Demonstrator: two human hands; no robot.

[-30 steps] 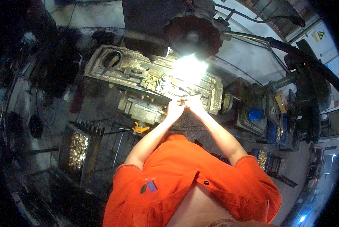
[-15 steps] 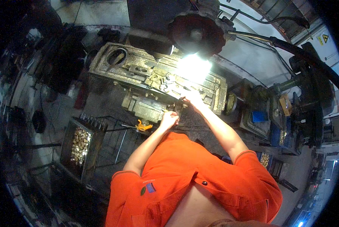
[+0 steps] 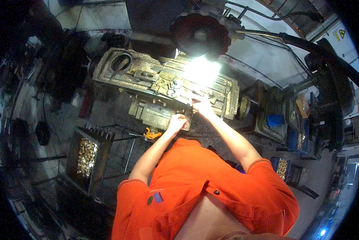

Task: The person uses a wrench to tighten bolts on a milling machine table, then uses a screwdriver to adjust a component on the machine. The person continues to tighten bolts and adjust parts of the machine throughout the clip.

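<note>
left hand (image 3: 178,122): fingers curled in, approx half closed, just in front of the grey metal block (image 3: 153,115) under the bed; can't tell if smth is in the grip. right hand (image 3: 202,107): higher & farther out, fingers bent, tips close tog. at the front edge of the machine bed (image 3: 101,75); glare + small size, can't tell what, if anything, is pinched. hands apart, narrow gap betw them.

fixture (image 3: 163,86): mid-bed, beyond left hand, up-left of right hand.

edges/room, l to r: metal bin (image 3: 100,154) w/ brass-coloured pcs (image 3: 87,157) far l, well apart from left hand; strip of dark floor + thin rods betw bin & block. orange-yellow item (image 3: 152,134) near left forearm, below block. bed runs at a slant, l end higher, raised rim all along; metal ring (image 3: 121,62) at l end. orange shirt (image 3: 227,176) below hands, short space betw it & left hand. dark round lamp housing (image 3: 200,34) above bed, bright glare under it, beyond right hand. bed's r end past right hand, round handwheel (image 3: 244,108) just beside it. blue item (image 3: 274,120) farther r.
</note>
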